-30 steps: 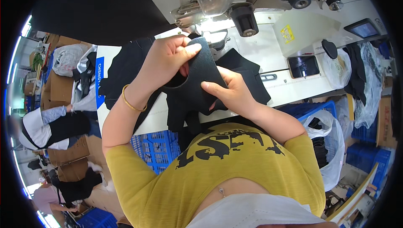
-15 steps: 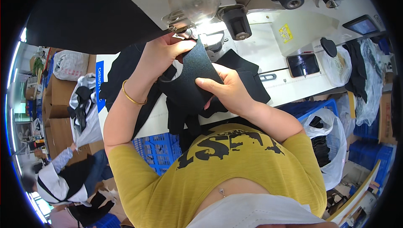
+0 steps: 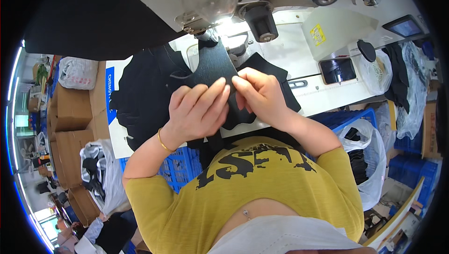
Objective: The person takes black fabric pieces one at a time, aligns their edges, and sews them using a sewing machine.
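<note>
A dark, slightly shiny fabric piece (image 3: 211,62) with curved edges stretches from under the sewing machine's presser foot (image 3: 206,35) toward me. My left hand (image 3: 199,111) is closed at its near part, fingers curled and thumb hidden. Close beside it, my right hand (image 3: 263,96) pinches the same piece between thumb and bent fingers. The two sets of fingertips almost meet. Left of the presser foot, a spread of black fabric pieces (image 3: 142,88) lies on the white machine table (image 3: 304,96). More black cloth (image 3: 267,71) lies behind my right hand.
A phone (image 3: 337,71) rests on the table at the right, near a clear plastic bag (image 3: 378,72). Below the table edge stand a blue crate (image 3: 174,166) and a white bag of black pieces (image 3: 374,179). Cardboard boxes (image 3: 72,109) stand at the left.
My left hand has come from beside the presser foot toward me, next to my right hand. My right hand has shifted slightly right. A person at the lower left has moved lower, partly out of view.
</note>
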The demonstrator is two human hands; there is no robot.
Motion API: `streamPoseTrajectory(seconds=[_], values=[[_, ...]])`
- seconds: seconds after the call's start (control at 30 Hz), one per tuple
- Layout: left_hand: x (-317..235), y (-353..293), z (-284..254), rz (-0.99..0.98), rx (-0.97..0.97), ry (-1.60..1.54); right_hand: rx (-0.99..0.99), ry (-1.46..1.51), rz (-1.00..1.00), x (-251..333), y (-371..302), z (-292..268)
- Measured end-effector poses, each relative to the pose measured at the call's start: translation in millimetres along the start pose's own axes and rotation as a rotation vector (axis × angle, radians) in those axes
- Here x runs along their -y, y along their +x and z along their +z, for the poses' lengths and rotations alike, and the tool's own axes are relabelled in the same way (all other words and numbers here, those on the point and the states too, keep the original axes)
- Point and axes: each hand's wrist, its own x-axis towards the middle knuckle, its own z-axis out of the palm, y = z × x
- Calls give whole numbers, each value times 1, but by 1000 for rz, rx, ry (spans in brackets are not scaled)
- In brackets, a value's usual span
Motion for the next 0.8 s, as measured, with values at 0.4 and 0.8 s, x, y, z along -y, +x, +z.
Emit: streamPoseTrajectory(seconds=[0.4, 0.8], values=[[50, 11, 22, 45, -29, 82, 8, 136, -70, 5, 38, 8], [77, 23, 40, 29, -51, 91, -11, 17, 24, -4, 16, -14]])
